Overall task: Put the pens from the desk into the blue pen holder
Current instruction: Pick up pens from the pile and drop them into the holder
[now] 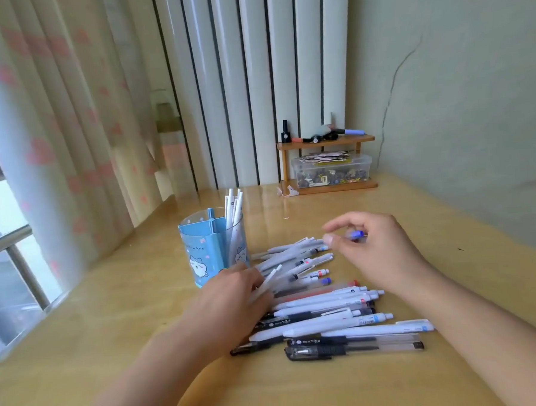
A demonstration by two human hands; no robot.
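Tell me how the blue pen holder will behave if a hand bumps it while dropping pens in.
The blue pen holder looks like thin, light plastic, so it would probably slide on the glossy desk. Its few white pens lean to one side, so it may tip that way.

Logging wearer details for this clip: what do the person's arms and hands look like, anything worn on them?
Both forearms are bare, with no sleeves, gloves or watch in view. The left hand has what looks like a thin gold-coloured ring on one finger; it is small and slightly blurred. The right hand shows no jewellery. Fingernails look short and unpainted.
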